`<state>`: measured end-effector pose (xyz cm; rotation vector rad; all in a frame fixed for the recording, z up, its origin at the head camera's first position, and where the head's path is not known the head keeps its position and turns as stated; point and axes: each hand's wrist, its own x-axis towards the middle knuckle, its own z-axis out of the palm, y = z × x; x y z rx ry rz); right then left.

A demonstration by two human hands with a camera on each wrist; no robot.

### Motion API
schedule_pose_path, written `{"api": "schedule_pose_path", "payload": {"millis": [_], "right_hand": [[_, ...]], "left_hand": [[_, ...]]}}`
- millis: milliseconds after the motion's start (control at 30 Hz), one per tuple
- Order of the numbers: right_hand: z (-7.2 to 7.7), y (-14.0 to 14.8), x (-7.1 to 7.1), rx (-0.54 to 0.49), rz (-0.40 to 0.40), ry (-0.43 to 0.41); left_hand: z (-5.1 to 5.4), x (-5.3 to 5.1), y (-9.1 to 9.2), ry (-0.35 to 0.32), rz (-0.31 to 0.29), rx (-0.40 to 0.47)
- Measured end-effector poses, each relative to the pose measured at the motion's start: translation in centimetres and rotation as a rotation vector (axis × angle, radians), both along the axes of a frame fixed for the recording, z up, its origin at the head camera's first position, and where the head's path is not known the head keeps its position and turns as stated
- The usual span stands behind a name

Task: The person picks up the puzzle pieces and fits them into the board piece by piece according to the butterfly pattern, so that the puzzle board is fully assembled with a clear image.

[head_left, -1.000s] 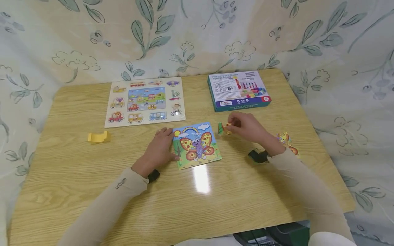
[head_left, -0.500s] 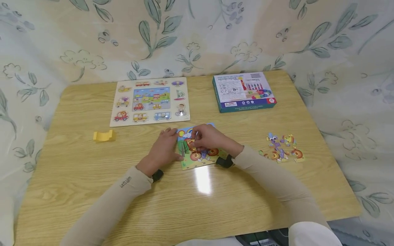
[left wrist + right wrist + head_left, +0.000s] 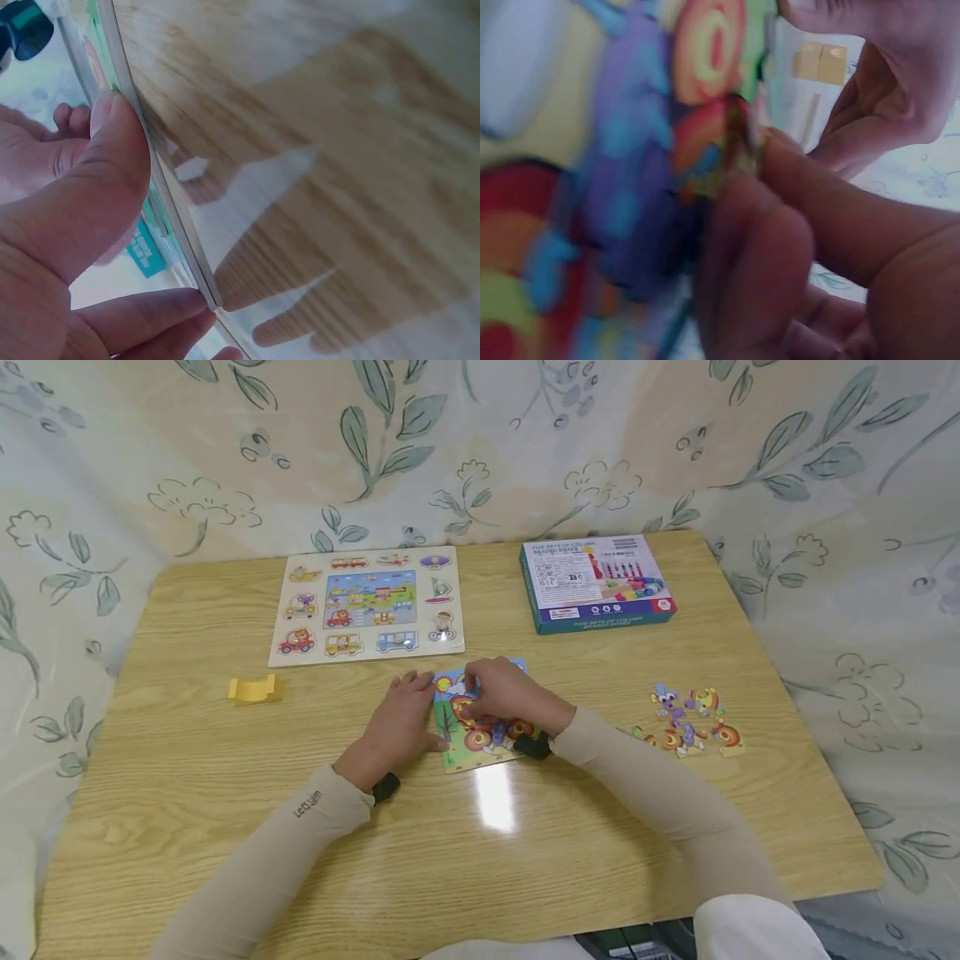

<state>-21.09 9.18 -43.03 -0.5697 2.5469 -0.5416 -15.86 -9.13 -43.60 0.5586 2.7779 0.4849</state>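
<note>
A square butterfly puzzle board (image 3: 467, 758) lies on the table. Against its left edge rests my left hand (image 3: 393, 725), thumb and fingers spread; the left wrist view has the thumb and fingertips of that hand (image 3: 79, 210) touching the board's edge. Over the board's upper part, my right hand (image 3: 513, 692) pinches a small puzzle piece (image 3: 740, 139) between thumb and fingers, low against the picture. Its seating is hidden by the fingers and blurred in the right wrist view. Several loose pieces (image 3: 686, 737) lie farther right.
Behind the board are a vehicle puzzle (image 3: 370, 597) at the back left and a flat box (image 3: 596, 583) at the back right. A yellow curved block (image 3: 256, 690) sits left of my left hand. A patterned cloth hangs behind the table.
My right hand has carried the piece leftward from beside the board onto its upper left part, uncovering the loose pieces. My left hand has stayed at the board's left edge.
</note>
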Motion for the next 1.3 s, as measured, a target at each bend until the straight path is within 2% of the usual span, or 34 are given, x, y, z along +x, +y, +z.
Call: {"api": "schedule_pose_path", "payload": {"millis": [200,333,600,833,1000,1133,1233,1300], "right_hand": [[0.6,-0.6,-0.4,0.054,0.070,-0.018],[1.0,-0.8,-0.7,0.067,0.081,-0.034],[0.6,-0.8,-0.7,0.079,-0.010,-0.041],[-0.2,-0.5,-0.4,0.045,-0.027,0.010],[-0.5,0.0,-0.2,0.018,-0.079,0.015],[-0.8,0.6,0.0,-0.014,-0.100,0.027],[-0.1,2.2,0.5,-0.062,-0.120,0.075],[0.8,4.4,0.8,-0.064,-0.160,0.117]], "left_hand": [[0.0,0.0,0.0,-0.010,0.000,0.000],[0.0,0.0,0.0,-0.002,-0.002,-0.001],[0.0,0.1,-0.1,-0.014,0.005,0.014],[-0.1,0.2,-0.1,-0.008,-0.002,0.010],[-0.1,0.0,0.3,-0.015,-0.022,-0.008],[-0.1,0.0,0.4,-0.024,-0.015,-0.014],[-0.1,-0.1,0.2,-0.027,-0.001,-0.025],[0.1,-0.1,0.1,-0.023,0.004,-0.033]]}}
